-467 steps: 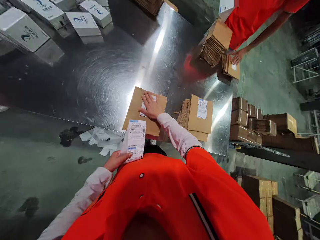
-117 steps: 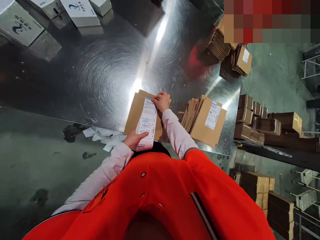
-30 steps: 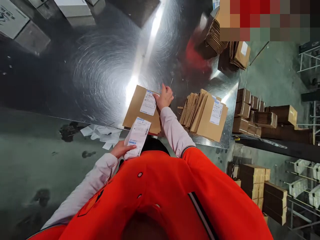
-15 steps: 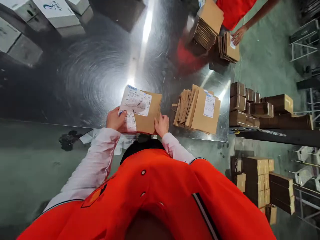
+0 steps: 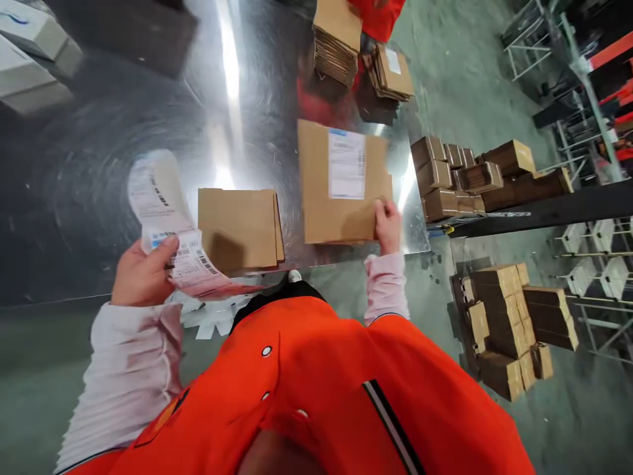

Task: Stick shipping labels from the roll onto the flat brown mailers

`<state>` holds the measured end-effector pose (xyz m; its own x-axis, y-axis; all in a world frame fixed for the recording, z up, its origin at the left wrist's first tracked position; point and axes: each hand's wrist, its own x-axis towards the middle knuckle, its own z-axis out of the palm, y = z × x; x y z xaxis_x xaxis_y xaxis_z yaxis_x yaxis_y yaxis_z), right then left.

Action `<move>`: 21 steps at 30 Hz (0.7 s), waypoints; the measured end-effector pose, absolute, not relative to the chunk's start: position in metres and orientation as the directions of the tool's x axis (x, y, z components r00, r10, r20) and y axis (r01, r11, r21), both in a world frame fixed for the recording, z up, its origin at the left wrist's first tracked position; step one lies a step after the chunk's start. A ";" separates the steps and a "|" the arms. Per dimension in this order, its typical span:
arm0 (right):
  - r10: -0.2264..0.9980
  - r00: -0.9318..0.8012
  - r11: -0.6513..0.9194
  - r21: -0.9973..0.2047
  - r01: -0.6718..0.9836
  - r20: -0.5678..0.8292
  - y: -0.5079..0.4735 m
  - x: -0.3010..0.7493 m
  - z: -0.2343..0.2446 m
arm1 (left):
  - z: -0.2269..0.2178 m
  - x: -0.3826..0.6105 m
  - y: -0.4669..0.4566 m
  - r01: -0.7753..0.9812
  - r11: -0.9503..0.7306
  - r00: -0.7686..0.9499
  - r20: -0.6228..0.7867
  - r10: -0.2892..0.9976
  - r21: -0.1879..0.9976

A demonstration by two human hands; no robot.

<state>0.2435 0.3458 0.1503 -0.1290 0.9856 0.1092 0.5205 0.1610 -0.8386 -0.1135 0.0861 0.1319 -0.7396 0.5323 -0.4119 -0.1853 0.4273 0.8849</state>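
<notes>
My left hand [image 5: 143, 274] pinches a strip of printed shipping labels [image 5: 190, 254], which curls up above the table's front edge and trails down to the right. To its right lie a few flat, folded cardboard boxes [image 5: 237, 224], the top one bare of any label. Farther right, my right hand [image 5: 388, 227] grips the lower right edge of a flat cardboard box [image 5: 321, 218] bearing a white shipping label [image 5: 347, 163]. That box lies over the right-hand pile and hides most of it.
The shiny metal table [image 5: 257, 152] ends in front of me and on the right. Across it stand cardboard stacks [image 5: 336, 56] near a person in red [image 5: 380, 16]. White boxes [image 5: 34, 33] sit at far left. Bundled cartons [image 5: 440, 171] and stacked cartons [image 5: 504, 310] are at right.
My right hand has carried the labelled box rightward onto the right-hand pile. The left hand has drawn the label strip leftward, off the cardboard. The other person's hand has left the label by the far stack.
</notes>
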 end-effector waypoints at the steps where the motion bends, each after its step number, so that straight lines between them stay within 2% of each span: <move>1: 0.986 -0.100 0.166 -0.778 0.606 0.133 0.360 0.264 0.165 | 0.135 -0.108 0.087 -0.234 0.409 -0.737 -0.435 0.517 0.882; 3: 0.982 -0.014 0.130 -0.630 0.766 0.186 0.374 0.282 0.183 | 0.138 -0.097 0.089 -0.345 0.366 -0.715 -0.494 0.495 0.864; 5: 0.983 -0.047 0.143 -0.578 0.803 0.178 0.364 0.261 0.180 | 0.136 -0.085 0.092 -0.434 0.302 -0.686 -0.528 0.500 0.849; 6: 0.983 -0.135 0.185 -0.616 0.766 0.127 0.350 0.238 0.171 | 0.133 -0.078 0.093 -0.454 0.274 -0.679 -0.528 0.510 0.848; 8: 0.904 -0.425 0.231 -0.802 0.552 -0.032 0.310 0.178 0.144 | 0.127 -0.066 0.095 -0.447 0.286 -0.652 -0.527 0.545 0.848; 10: 0.711 -0.680 0.091 -0.936 0.341 -0.179 0.262 0.118 0.114 | 0.119 -0.060 0.096 -0.379 0.364 -0.597 -0.525 0.606 0.851; 13: 0.635 -0.724 -0.167 -0.962 0.214 -0.271 0.204 0.064 0.082 | 0.110 -0.063 0.092 -0.259 0.366 -0.576 -0.447 0.684 0.894; 15: 0.558 -0.767 -0.227 -0.947 0.227 -0.318 0.187 0.053 0.076 | 0.105 -0.070 0.089 -0.260 0.278 -0.651 -0.381 0.656 0.924; 17: 0.499 -0.800 -0.206 -0.943 0.263 -0.333 0.190 0.050 0.079 | 0.101 -0.076 0.086 -0.295 0.240 -0.705 -0.380 0.599 0.925; 21: 0.557 -0.785 0.006 -0.943 0.332 -0.272 0.218 0.040 0.096 | 0.089 -0.074 0.087 -0.295 0.340 -0.722 -0.441 0.533 0.893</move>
